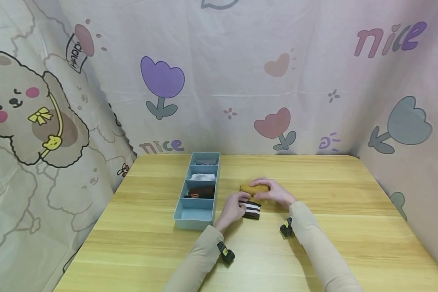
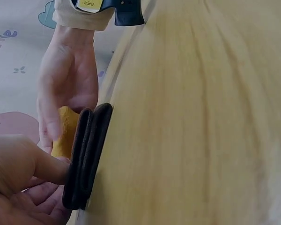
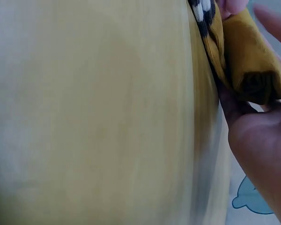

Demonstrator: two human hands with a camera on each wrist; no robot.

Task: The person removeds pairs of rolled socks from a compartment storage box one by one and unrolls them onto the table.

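A mustard rolled sock (image 1: 254,189) lies on the table, and my right hand (image 1: 275,192) holds it with thumb and fingers round its right end. The right wrist view shows the coiled end of this roll and a flat mustard flap beside it. Just nearer to me is a folded dark sock with white stripes (image 1: 252,211). My left hand (image 1: 234,210) grips its left edge, with the thumb against the dark folds in the left wrist view. The left fingertips reach the mustard roll's near side. Part of the left fingers is hidden behind the dark folds.
Left of my hands stands a blue-grey divided box (image 1: 216,202). From the back, its compartments hold a grey cloth (image 1: 206,162), a white cloth (image 1: 202,177) and a dark brown rolled cloth (image 1: 203,192); the front one shows its bare floor. A printed curtain (image 1: 219,89) borders the wooden table (image 1: 314,174).
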